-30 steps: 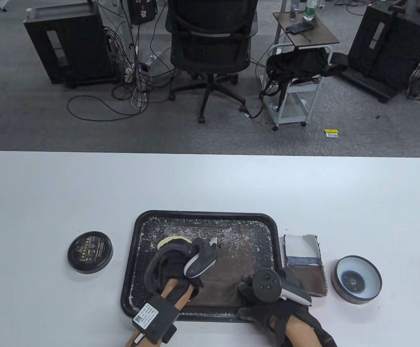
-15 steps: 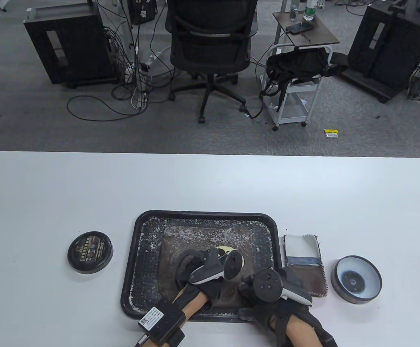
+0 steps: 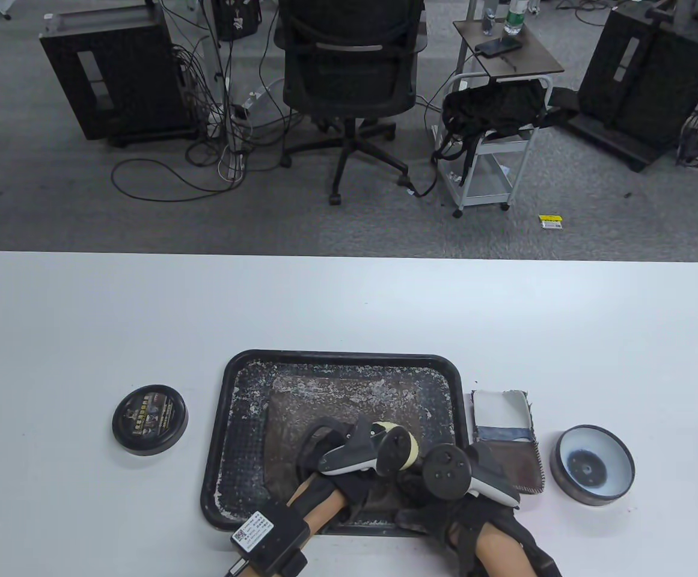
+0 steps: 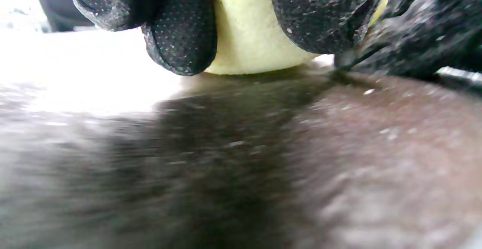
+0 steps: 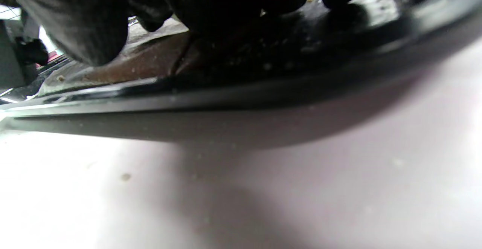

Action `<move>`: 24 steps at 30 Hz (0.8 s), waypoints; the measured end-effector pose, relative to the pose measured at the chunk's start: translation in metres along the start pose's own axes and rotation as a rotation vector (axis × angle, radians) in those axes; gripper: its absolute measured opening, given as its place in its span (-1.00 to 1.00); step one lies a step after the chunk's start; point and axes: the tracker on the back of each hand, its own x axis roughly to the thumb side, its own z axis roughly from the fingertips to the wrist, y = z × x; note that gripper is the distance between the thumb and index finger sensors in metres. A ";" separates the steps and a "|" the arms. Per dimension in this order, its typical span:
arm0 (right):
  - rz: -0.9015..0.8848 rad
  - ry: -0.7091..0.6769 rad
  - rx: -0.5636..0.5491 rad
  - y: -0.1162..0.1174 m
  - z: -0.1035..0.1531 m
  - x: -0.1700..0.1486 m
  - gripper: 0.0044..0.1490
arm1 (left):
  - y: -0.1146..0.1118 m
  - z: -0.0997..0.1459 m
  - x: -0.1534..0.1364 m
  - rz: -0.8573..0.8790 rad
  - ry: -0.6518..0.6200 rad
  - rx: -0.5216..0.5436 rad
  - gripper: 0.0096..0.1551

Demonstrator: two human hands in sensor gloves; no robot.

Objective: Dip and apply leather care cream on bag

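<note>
Table view: white tabletop (image 3: pixel 349 300) carries a black tray (image 3: pixel 234 384), speckled with pale flecks, with a brown leather bag (image 3: pixel 336 396) lying flat inside it. Left hand (image 3: pixel 339 460) is over the bag's near right part, tracker on its back hiding the fingers; a pale yellow sponge (image 3: pixel 407 448) shows past the tracker's edge. Right hand (image 3: pixel 445 505) sits at the tray's near right corner, beside the left hand; its fingers are hidden under the tracker here. Left of the tray, well apart, a round black lid (image 3: pixel 150 419) with a printed label. Right of the tray, a small leather swatch (image 3: pixel 508 442), part white, part brown, and beyond it the open cream tin (image 3: pixel 592 464), pale inside with a dark centre. Left wrist view: shows what the overhead hides, gloved fingers (image 4: pixel 180 26) curled around the sponge (image 4: pixel 248 34), its lower edge touching the dark leather surface (image 4: pixel 339 158); foreground blurred. Right wrist view: very low and dark; the tray's glossy rim (image 5: pixel 263 94) crosses the frame above the white tabletop (image 5: pixel 188 203), brown leather (image 5: pixel 143 64) visible beyond it. Right-hand fingers (image 5: pixel 94 23) come down over the rim onto the tray and bag edge, seemingly pressing; whether they are straight or curled, I cannot tell.
</note>
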 end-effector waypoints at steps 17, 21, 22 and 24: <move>0.017 0.017 -0.004 -0.001 -0.002 0.002 -0.11 | -0.012 0.040 -0.041 -0.254 0.354 -0.136 -0.35; 0.012 0.017 -0.005 -0.001 -0.003 0.002 -0.11 | -0.013 0.052 -0.060 -0.273 0.437 -0.181 -0.35; 0.011 0.017 -0.005 -0.001 -0.003 0.002 -0.11 | -0.014 0.055 -0.065 -0.277 0.452 -0.189 -0.35; 0.003 0.016 -0.005 -0.001 -0.003 0.002 -0.11 | -0.015 0.067 -0.080 -0.250 0.483 -0.205 -0.35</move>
